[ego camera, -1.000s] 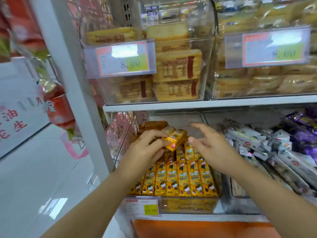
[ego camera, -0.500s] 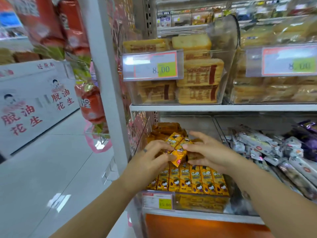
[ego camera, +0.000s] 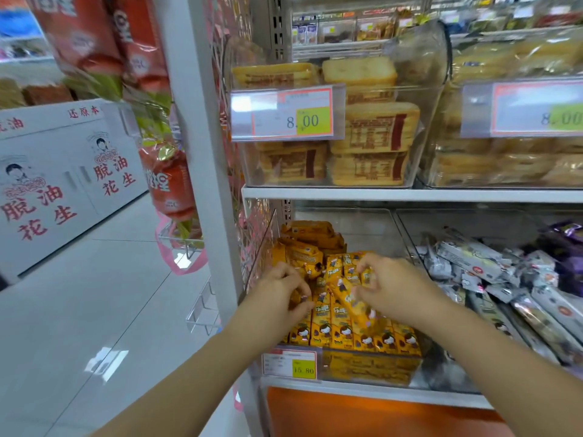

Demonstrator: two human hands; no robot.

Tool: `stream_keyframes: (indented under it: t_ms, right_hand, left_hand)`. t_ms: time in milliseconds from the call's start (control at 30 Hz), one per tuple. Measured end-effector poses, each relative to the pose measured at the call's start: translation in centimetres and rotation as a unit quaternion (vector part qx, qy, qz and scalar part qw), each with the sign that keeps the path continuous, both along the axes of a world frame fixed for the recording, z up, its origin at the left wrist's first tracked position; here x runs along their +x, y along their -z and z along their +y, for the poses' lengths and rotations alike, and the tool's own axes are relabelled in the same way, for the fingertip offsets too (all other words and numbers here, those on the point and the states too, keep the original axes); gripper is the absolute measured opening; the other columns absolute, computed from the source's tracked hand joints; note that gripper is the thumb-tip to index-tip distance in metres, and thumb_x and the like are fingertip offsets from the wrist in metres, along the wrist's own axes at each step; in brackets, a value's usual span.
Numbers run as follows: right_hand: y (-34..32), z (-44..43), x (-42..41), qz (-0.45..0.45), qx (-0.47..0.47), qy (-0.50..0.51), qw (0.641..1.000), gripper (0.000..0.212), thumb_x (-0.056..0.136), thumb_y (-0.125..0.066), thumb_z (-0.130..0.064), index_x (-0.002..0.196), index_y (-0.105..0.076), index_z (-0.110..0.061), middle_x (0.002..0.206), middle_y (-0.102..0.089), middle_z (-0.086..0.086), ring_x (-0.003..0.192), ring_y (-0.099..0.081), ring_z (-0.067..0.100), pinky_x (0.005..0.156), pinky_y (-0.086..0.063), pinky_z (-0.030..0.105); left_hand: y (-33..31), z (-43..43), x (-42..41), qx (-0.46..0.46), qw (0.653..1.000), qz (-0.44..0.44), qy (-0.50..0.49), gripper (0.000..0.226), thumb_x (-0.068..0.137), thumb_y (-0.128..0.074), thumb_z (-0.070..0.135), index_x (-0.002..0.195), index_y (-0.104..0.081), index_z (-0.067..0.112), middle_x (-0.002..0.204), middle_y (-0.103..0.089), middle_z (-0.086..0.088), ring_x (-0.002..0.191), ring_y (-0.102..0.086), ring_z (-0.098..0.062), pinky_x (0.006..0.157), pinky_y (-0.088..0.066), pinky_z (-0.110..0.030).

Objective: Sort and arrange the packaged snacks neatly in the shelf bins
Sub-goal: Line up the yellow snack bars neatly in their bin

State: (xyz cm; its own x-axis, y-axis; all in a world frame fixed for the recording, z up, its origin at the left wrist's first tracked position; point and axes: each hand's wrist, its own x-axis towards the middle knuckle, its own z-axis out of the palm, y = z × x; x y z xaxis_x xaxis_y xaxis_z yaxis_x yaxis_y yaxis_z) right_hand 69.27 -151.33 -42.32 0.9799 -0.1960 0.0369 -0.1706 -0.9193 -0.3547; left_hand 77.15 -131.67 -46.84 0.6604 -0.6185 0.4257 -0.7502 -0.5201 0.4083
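A clear shelf bin [ego camera: 407, 378] on the lower shelf holds yellow snack packets [ego camera: 344, 337], a neat upright row at its front and a loose heap [ego camera: 310, 239] at its back. My left hand [ego camera: 277, 298] reaches into the bin's left side, fingers curled on a yellow packet there. My right hand [ego camera: 391, 288] is over the middle of the bin and pinches a tilted yellow packet [ego camera: 348, 298] lying across the row. The fingertips of both hands are blurred.
To the right, a second clear bin holds silver and purple wrapped bars [ego camera: 479, 266]. The shelf above carries bins of pale biscuit packs [ego camera: 375, 130] with 8.00 price tags [ego camera: 290, 113]. A white upright post [ego camera: 202, 152] stands left, with red hanging bags [ego camera: 170, 184] and open aisle floor beyond.
Both hands have sunk lower into the bin. The packet held between them has tipped from level to slanted across the front row. The camera has swung right and closer.
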Motion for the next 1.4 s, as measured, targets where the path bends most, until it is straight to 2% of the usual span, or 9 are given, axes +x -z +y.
stream_keyframes:
  t_ms: [200,267,433,600,767,900,1000,1200,1400]
  right_hand:
    - [0.4,0.4,-0.3,0.039,-0.041,-0.073,0.996,0.050,0.085,-0.061,-0.044,0.132,-0.046,-0.032,0.100,-0.053,-0.008,0.074,-0.049,0.006,0.068,-0.044,0.028]
    - [0.4,0.1,-0.1,0.004,-0.012,-0.058,0.998,0.045,0.087,-0.061,-0.036,0.129,-0.049,-0.032,0.101,-0.058,-0.008,0.067,-0.051,0.003,0.065,-0.046,0.026]
    - [-0.4,-1.4,0.1,-0.034,-0.015,-0.020,0.999,0.043,0.087,-0.060,-0.034,0.129,-0.050,-0.032,0.126,-0.056,-0.005,0.103,-0.058,0.013,0.087,-0.051,0.032]
    - [-0.1,-2.0,0.2,-0.039,-0.032,-0.026,0.998,0.032,0.088,-0.058,-0.037,0.119,-0.055,-0.032,0.115,-0.059,-0.007,0.072,-0.053,0.004,0.075,-0.050,0.028]
    - [0.2,-2.2,0.5,-0.055,-0.048,-0.035,0.997,0.016,0.089,-0.054,-0.036,0.103,-0.061,-0.029,0.110,-0.060,-0.010,0.090,-0.057,0.010,0.078,-0.050,0.028]
    - [0.3,-2.1,0.5,-0.037,-0.070,-0.075,0.994,0.011,0.087,-0.056,-0.041,0.091,-0.057,-0.030,0.100,-0.054,-0.014,0.089,-0.055,0.008,0.076,-0.049,0.027]
    - [-0.2,-2.1,0.3,-0.005,-0.066,-0.102,0.993,0.014,0.083,-0.062,-0.044,0.086,-0.053,-0.033,0.094,-0.049,-0.015,0.088,-0.052,0.006,0.074,-0.046,0.025]
    - [-0.1,-1.1,3.1,-0.025,-0.002,-0.083,0.996,0.017,0.086,-0.061,-0.042,0.100,-0.060,-0.032,0.096,-0.059,-0.013,0.080,-0.054,0.004,0.070,-0.048,0.026]
    - [2.3,1.5,9.7,-0.015,0.109,-0.114,0.987,0.045,0.086,-0.067,-0.025,0.128,-0.053,-0.021,0.125,-0.059,0.003,0.102,-0.059,0.014,0.088,-0.048,0.027]
  left_hand:
    - [-0.6,-1.1,0.8,-0.039,0.996,0.071,-0.039,0.011,0.086,-0.065,0.010,0.093,-0.068,0.017,0.097,-0.046,0.012,0.094,-0.050,-0.006,0.078,-0.032,-0.001]
    - [-0.8,-1.7,1.2,-0.050,0.995,0.070,-0.042,0.011,0.085,-0.066,0.007,0.090,-0.069,0.016,0.094,-0.047,0.012,0.091,-0.051,-0.007,0.081,-0.036,-0.007]
    - [-0.4,-4.1,2.9,-0.020,0.994,0.102,-0.041,0.010,0.087,-0.066,0.012,0.093,-0.068,0.019,0.098,-0.049,0.010,0.094,-0.048,-0.004,0.087,-0.037,-0.014]
    - [0.7,-5.6,4.8,0.052,0.983,0.176,-0.028,0.014,0.082,-0.073,0.018,0.095,-0.068,0.021,0.104,-0.047,0.007,0.101,-0.049,-0.010,0.081,-0.037,-0.012]
    - [0.7,-6.5,6.3,0.163,0.961,0.222,0.018,0.032,0.090,-0.062,0.031,0.119,-0.064,0.018,0.129,-0.056,0.001,0.117,-0.052,-0.015,0.099,-0.042,-0.029]
    - [-0.1,-6.8,6.4,0.203,0.952,0.226,0.023,0.036,0.100,-0.046,0.024,0.135,-0.052,0.020,0.130,-0.058,-0.001,0.109,-0.059,-0.020,0.082,-0.047,-0.025]
    - [-0.4,-6.2,6.0,0.154,0.955,0.251,0.027,0.037,0.100,-0.044,0.014,0.136,-0.049,0.018,0.132,-0.056,0.001,0.121,-0.053,-0.015,0.098,-0.044,-0.027]
    - [-1.9,-2.7,3.2,-0.097,0.963,0.250,-0.020,0.032,0.097,-0.046,0.007,0.117,-0.056,0.029,0.113,-0.058,0.013,0.103,-0.055,-0.001,0.078,-0.046,-0.015]
    - [-1.7,0.7,-1.0,-0.188,0.952,0.241,-0.030,0.034,0.094,-0.054,0.009,0.099,-0.056,0.042,0.103,-0.065,0.015,0.097,-0.060,0.006,0.077,-0.048,-0.012]
